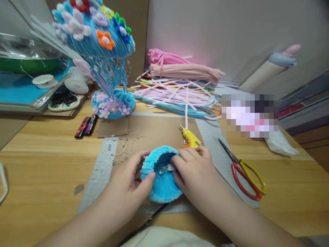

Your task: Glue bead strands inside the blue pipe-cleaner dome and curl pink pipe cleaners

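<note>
Both of my hands hold a light-blue pipe-cleaner dome (162,185) over the brown cardboard sheet (146,130) near the table's front edge. My left hand (130,180) grips its left rim, thumb pressed on the fuzzy surface. My right hand (195,171) holds the right side, fingers reaching into the hollow where a small white piece and thin wires show. A yellow glue gun (190,139) lies just behind my right hand, partly hidden by it.
Red-and-yellow scissors (244,173) lie to the right. A finished blue pipe-cleaner lamp with flowers (102,51) stands at back left. Piles of pink, white and coloured pipe cleaners (180,85) fill the back. Clear bead strings (120,147), two dark tubes (86,126) and tape rolls (75,84) sit left.
</note>
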A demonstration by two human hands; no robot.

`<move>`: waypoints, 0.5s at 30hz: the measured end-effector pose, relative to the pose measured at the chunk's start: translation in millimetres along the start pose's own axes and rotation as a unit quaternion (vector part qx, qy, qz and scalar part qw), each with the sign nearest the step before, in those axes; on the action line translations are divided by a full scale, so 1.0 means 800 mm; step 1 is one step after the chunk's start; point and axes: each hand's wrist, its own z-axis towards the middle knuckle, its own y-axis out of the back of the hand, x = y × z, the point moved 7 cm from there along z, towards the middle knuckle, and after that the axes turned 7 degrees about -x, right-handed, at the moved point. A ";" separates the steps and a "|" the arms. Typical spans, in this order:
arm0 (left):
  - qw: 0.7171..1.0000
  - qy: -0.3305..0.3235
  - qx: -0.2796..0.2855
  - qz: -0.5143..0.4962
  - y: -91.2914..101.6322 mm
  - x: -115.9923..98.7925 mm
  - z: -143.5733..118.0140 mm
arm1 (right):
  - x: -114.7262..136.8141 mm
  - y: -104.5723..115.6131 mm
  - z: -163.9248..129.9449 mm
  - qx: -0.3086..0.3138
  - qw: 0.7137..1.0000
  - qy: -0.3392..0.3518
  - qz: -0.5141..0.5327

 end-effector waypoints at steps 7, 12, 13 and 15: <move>0.980 -0.077 -0.013 -0.182 0.023 -0.023 0.000 | -0.008 0.028 0.005 -0.108 0.971 -0.027 0.211; 0.955 -0.202 0.013 -0.219 0.034 -0.065 -0.004 | -0.010 0.010 0.020 -0.033 0.726 -0.135 0.673; 0.957 -0.207 0.026 -0.203 0.031 -0.071 -0.002 | -0.004 0.003 0.022 -0.002 0.631 -0.153 0.761; 0.959 -0.220 0.044 -0.173 0.026 -0.084 0.003 | 0.013 -0.008 0.025 0.062 0.496 -0.161 0.851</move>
